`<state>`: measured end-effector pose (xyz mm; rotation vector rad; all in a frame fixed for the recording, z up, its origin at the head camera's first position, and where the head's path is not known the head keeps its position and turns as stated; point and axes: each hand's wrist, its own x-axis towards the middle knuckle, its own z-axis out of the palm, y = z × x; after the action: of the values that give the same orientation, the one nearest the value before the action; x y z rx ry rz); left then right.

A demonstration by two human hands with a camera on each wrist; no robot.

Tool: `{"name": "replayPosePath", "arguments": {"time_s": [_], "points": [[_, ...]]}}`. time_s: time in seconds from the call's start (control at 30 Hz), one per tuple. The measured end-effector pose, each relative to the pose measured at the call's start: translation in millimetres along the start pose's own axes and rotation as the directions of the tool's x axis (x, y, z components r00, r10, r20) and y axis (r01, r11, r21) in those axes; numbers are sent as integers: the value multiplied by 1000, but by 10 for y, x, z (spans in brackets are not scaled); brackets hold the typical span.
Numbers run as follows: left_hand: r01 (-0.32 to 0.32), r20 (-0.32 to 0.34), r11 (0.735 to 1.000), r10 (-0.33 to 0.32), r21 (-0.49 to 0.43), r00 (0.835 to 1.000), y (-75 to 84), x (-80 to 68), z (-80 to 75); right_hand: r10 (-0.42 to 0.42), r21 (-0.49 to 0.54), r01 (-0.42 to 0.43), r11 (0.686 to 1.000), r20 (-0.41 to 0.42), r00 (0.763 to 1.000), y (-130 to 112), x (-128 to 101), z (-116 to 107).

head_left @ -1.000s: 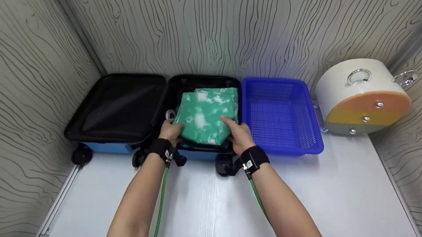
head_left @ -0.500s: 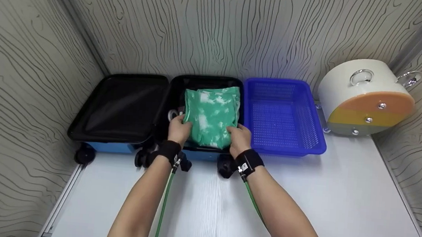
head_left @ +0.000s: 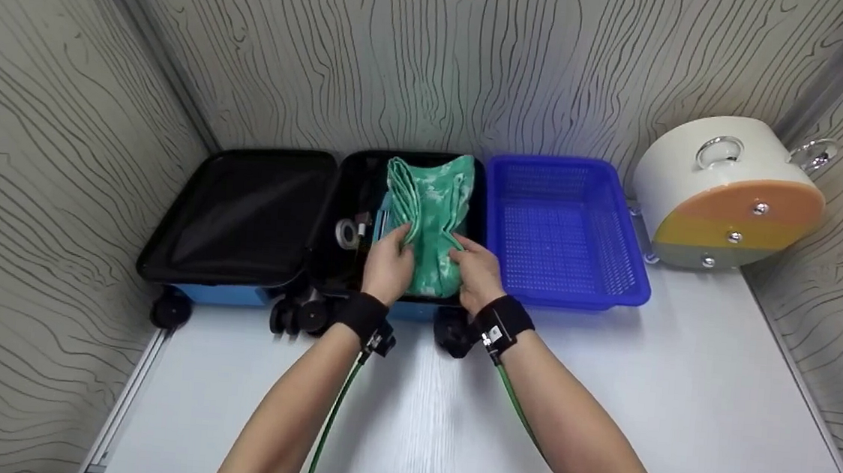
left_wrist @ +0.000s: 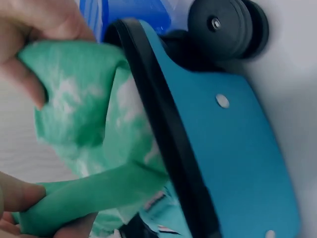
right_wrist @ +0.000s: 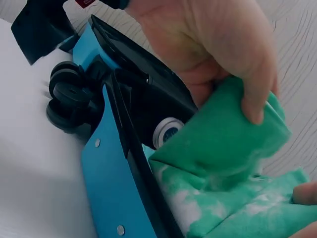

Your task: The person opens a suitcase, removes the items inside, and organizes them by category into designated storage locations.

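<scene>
A green and white tie-dyed cloth (head_left: 436, 196), gathered in folds, lies in the right half of an open blue suitcase (left_wrist: 233, 144) with a black inside. My left hand (head_left: 389, 265) pinches the cloth's left edge between thumb and fingers. On the opposite edge my right hand (head_left: 479, 272) pinches another fold, so both sides rise toward the middle. Left of the cloth, a white-rimmed round object (head_left: 347, 234) and some small items sit in the suitcase. What lies beneath the cloth is mostly hidden.
The suitcase's other half (head_left: 243, 211) lies open on the left. Against its right side stands a blue perforated basket (head_left: 639, 287). A drum-shaped cream container with coloured stripes (head_left: 739, 216) is at the far right. Patterned walls close in the back and sides.
My left hand has moved rightward with the cloth's left edge, and the right hand now lifts the other edge. The flat cloth has become narrower and folded, uncovering items on the left.
</scene>
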<state>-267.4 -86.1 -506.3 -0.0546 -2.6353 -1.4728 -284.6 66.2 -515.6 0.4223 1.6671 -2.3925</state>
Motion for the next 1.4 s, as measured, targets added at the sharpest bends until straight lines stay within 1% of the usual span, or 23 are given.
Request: {"name": "replayPosePath", "arguments": {"time_s": [0.07,0.2,0.3,0.37,0.47,0.53,0.6,0.67,0.77,0.9,1.03,1.1,1.13,1.2,1.33,1.4], "points": [[-26,10,1000,27,-17,1000,85,-9,39,-27,0,27,1000,17,999,-54,-53,-5],[-70,34,994,73,-87,997,267,2,123,-122,-33,124,992,47,991,-195,-156,-52],[-99,37,988,104,-120,994,398,27,213,-194,-51,195,979,39,980,-304,-206,-148],[-115,37,984,121,-140,992,476,53,294,-223,-34,224,974,27,975,-373,-221,-245],[-126,36,977,134,-174,990,585,116,458,-239,-1,239,971,-11,971,-488,-214,-439],[-119,47,967,132,-224,990,646,163,580,-236,24,237,971,-46,971,-570,-195,-585],[-98,58,953,120,-288,991,695,213,708,-225,41,229,973,-82,971,-659,-173,-737],[-71,79,930,106,-361,991,731,259,840,-219,62,228,972,-117,969,-748,-143,-894],[-33,104,892,89,-450,991,760,319,1035,-219,83,233,969,-147,965,-874,-101,-1118],[5,132,847,77,-532,988,767,368,1266,-230,86,246,965,-164,959,-978,-35,-1358],[69,144,800,23,-595,989,723,406,1402,-236,24,244,969,-187,954,-974,68,-1453],[92,143,786,-5,-611,990,700,421,1450,-238,-13,241,971,-209,948,-948,115,-1477],[102,144,783,-16,-614,989,689,428,1465,-239,-29,239,971,-218,946,-933,139,-1488],[107,149,787,-19,-608,989,667,441,1486,-240,-56,233,971,-236,942,-901,188,-1513],[106,178,804,0,-584,984,635,466,1503,-233,-82,218,972,-282,931,-854,265,-1591],[110,194,808,5,-579,981,618,474,1518,-227,-86,210,974,-303,926,-838,286,-1641]]}}
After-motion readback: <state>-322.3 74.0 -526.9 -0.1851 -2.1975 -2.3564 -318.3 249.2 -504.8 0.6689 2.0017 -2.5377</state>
